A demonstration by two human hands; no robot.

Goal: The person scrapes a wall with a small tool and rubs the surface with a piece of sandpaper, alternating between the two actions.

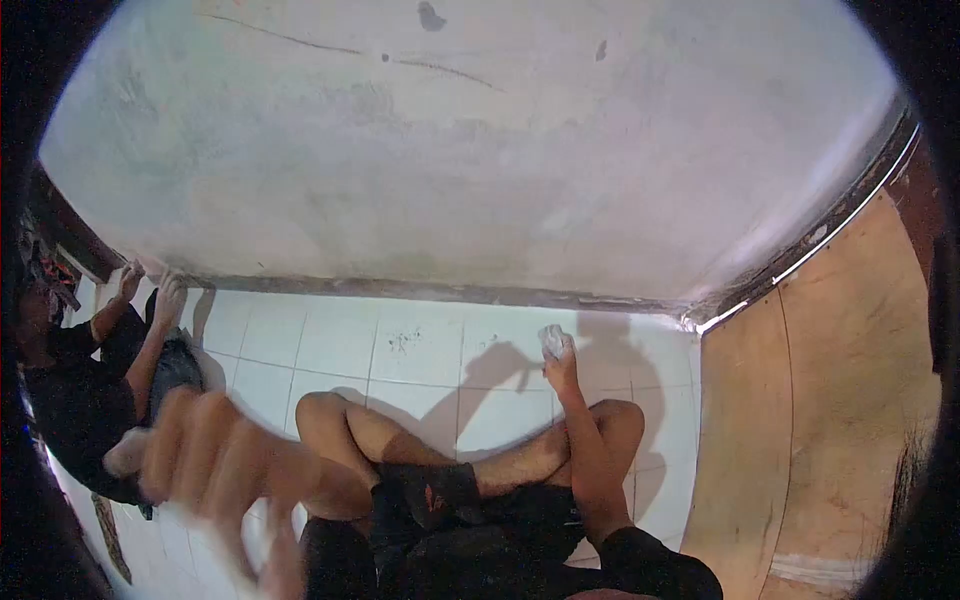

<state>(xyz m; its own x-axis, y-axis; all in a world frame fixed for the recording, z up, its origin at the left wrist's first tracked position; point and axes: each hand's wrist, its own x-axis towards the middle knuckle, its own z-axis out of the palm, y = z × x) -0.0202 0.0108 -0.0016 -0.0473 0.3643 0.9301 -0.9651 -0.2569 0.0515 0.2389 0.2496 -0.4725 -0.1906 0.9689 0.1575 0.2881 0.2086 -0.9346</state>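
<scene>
Wad (551, 341), right of centre, is grasped by the right hand (562, 369) — a loosened grip could drop it floorward; left hand (225, 460), lower left, blurred — hold impossible to tell.

Open floor (490, 355) around right hand (562, 358), wall (450, 170) ahead, brown panel (840, 350) right, another person (85, 400) left

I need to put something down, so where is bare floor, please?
Bare tiles lie between the other person and the dark specks, and between the right hand and the brown board. Lower left is crowded: left hand, knee.
</scene>
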